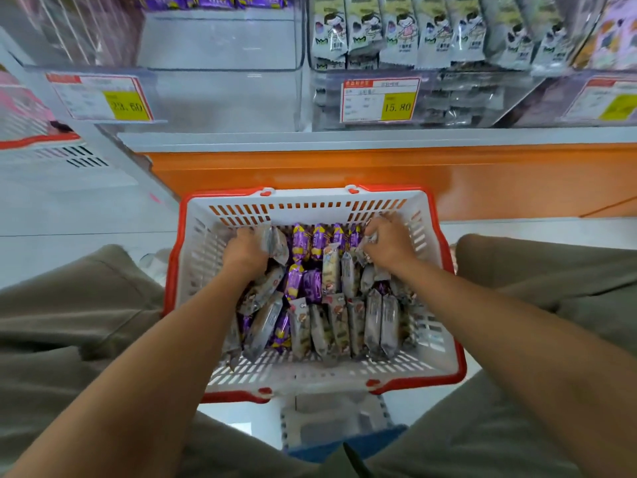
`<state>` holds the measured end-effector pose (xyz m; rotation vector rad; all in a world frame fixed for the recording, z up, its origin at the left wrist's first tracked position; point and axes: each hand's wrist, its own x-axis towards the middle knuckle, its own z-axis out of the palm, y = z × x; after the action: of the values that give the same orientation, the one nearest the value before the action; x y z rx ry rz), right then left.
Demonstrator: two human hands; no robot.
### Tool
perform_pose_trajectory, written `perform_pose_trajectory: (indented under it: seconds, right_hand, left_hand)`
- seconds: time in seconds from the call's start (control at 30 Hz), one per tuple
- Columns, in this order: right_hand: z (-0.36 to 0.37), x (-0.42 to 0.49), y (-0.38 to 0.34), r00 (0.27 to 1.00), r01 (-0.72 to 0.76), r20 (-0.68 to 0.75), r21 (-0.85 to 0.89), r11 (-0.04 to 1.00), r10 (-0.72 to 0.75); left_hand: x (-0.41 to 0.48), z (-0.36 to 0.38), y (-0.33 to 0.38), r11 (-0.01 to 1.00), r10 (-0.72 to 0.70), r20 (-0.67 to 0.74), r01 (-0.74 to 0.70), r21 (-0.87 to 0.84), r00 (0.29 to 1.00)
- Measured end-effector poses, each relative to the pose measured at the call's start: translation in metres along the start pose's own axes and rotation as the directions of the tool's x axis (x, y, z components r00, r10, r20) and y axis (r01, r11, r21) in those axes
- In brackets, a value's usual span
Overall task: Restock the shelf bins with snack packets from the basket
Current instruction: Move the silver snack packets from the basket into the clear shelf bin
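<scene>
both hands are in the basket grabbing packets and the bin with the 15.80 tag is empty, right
Not empty: the head view shows the bin with the 15.80 tag full of pale packets. The nearly empty one is the bin with the 23.60 tag. The left hand and right hand are in the basket, gripping packets.

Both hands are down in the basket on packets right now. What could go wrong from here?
1. Purple packets and grey packets lie mixed in the basket; a handful may carry the wrong kind into a bin.
2. The left hand and right hand each grip bunched grey packets; one may slip out on the lift.
3. The bin tagged 15.80 already looks well stocked, so more may spill over its front.
</scene>
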<state>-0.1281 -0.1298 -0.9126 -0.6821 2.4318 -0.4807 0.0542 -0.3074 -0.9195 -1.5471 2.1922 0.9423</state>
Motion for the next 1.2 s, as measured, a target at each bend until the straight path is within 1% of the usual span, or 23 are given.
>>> perform_pose_trajectory:
  seconds: [0.07, 0.1, 0.13, 0.2, 0.27, 0.3, 0.33, 0.37, 0.4, 0.43, 0.5, 0.57, 0.63, 0.77, 0.87, 0.93, 1.03, 1.07, 1.1, 1.17, 1.2]
  right_hand:
    - [-0.003, 0.000, 0.000, 1.000, -0.004, 0.013, 0.093, 0.996, 0.003]
    - [-0.004, -0.002, 0.000, 1.000, -0.005, 0.028, 0.146, 0.989, 0.001]
    - [-0.006, -0.004, -0.002, 0.999, -0.008, 0.050, 0.196, 0.981, -0.002]
    - [-0.010, -0.010, -0.007, 0.996, -0.010, 0.087, 0.290, 0.957, -0.016]
    - [-0.015, -0.019, -0.015, 0.993, -0.008, 0.108, 0.385, 0.923, -0.036]
    - [-0.017, -0.024, -0.020, 0.991, -0.006, 0.123, 0.419, 0.908, -0.050]
    - [-0.019, -0.029, -0.026, 0.988, -0.004, 0.141, 0.444, 0.896, -0.066]
    - [-0.021, -0.035, -0.031, 0.984, 0.001, 0.155, 0.467, 0.884, -0.083]
    - [-0.022, -0.040, -0.036, 0.983, 0.011, 0.154, 0.495, 0.869, -0.100]
    - [-0.022, -0.045, -0.041, 0.984, 0.018, 0.138, 0.536, 0.844, -0.109]
    - [-0.022, -0.054, -0.049, 0.993, 0.014, 0.079, 0.631, 0.776, -0.083]
    - [-0.022, -0.060, -0.054, 0.999, 0.013, 0.016, 0.705, 0.709, -0.035]
    - [-0.022, -0.064, -0.056, 1.000, 0.017, -0.011, 0.743, 0.669, -0.014]
    - [-0.021, -0.069, -0.056, 0.997, -0.013, 0.054, 0.785, 0.620, -0.048]
    - [-0.020, -0.075, -0.062, 0.993, -0.016, 0.081, 0.806, 0.592, -0.083]
    - [-0.019, -0.078, -0.066, 0.992, -0.004, 0.076, 0.815, 0.579, -0.101]
    - [-0.023, -0.086, -0.070, 0.988, 0.030, 0.061, 0.824, 0.566, -0.141]
    - [-0.025, -0.088, -0.071, 0.986, 0.047, 0.052, 0.825, 0.563, -0.158]
    - [-0.027, -0.090, -0.072, 0.984, 0.066, 0.040, 0.824, 0.563, -0.175]
    - [-0.031, -0.093, -0.072, 0.977, 0.104, 0.024, 0.814, 0.572, -0.212]
    - [-0.034, -0.095, -0.073, 0.973, 0.124, 0.015, 0.804, 0.581, -0.229]
  left_hand:
    - [-0.007, -0.004, 0.002, 0.999, -0.009, 0.045, 0.011, -0.034, 0.999]
    - [-0.011, -0.003, 0.003, 0.997, -0.016, 0.062, 0.021, -0.077, 0.998]
    - [-0.016, -0.005, 0.006, 0.986, -0.030, 0.072, 0.042, -0.164, 0.997]
    - [-0.026, -0.006, 0.014, 0.929, -0.084, 0.118, 0.121, -0.350, 0.989]
    - [-0.030, -0.006, 0.019, 0.827, -0.112, 0.220, 0.214, -0.521, 0.969]
    - [-0.034, -0.007, 0.022, 0.714, -0.086, 0.285, 0.259, -0.650, 0.955]
    - [-0.041, -0.011, 0.028, 0.584, -0.051, 0.291, 0.265, -0.767, 0.955]
    - [-0.047, -0.012, 0.030, 0.477, -0.077, 0.291, 0.292, -0.829, 0.953]
    - [-0.049, -0.010, 0.032, 0.412, -0.060, 0.316, 0.312, -0.856, 0.947]
    - [-0.054, -0.009, 0.034, 0.369, -0.050, 0.299, 0.296, -0.881, 0.953]
    - [-0.062, -0.008, 0.042, 0.316, -0.065, 0.291, 0.296, -0.901, 0.955]
    - [-0.066, -0.010, 0.045, 0.286, -0.109, 0.273, 0.293, -0.912, 0.956]
    - [-0.073, -0.015, 0.048, 0.291, -0.110, 0.249, 0.271, -0.918, 0.962]
    - [-0.090, -0.019, 0.054, 0.288, -0.018, 0.227, 0.222, -0.931, 0.974]
    - [-0.092, -0.017, 0.055, 0.334, -0.007, 0.187, 0.179, -0.925, 0.982]
    - [-0.105, -0.024, 0.059, 0.382, 0.017, 0.170, 0.151, -0.912, 0.985]
    - [-0.106, -0.022, 0.065, 0.412, 0.025, 0.191, 0.164, -0.896, 0.981]
    - [-0.110, -0.025, 0.066, 0.407, 0.007, 0.185, 0.166, -0.898, 0.983]
    - [-0.108, -0.024, 0.066, 0.380, 0.004, 0.182, 0.167, -0.910, 0.983]
    - [-0.112, -0.028, 0.069, 0.343, 0.061, 0.209, 0.176, -0.923, 0.976]
    - [-0.114, -0.030, 0.071, 0.344, 0.096, 0.213, 0.169, -0.924, 0.972]
